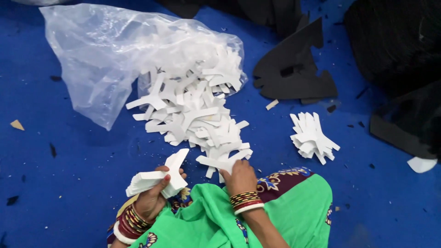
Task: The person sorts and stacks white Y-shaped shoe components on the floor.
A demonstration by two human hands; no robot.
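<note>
My left hand (154,195) grips a stack of white Y-shaped cut pieces (156,178), fanned out just above my lap. My right hand (240,177) is closed on one white piece (216,163) at the near edge of a big loose pile of the same white pieces (195,115). The pile spills out of a clear plastic bag (105,55) lying on the blue floor. Bangles circle both wrists, and green cloth (275,211) covers my knees.
A smaller neat bundle of white pieces (312,138) lies to the right. Black cut-out sheets (294,69) and dark fabric (399,50) sit at the back right. Small scraps dot the blue floor (69,160), and a white offcut (421,164) lies at the far right.
</note>
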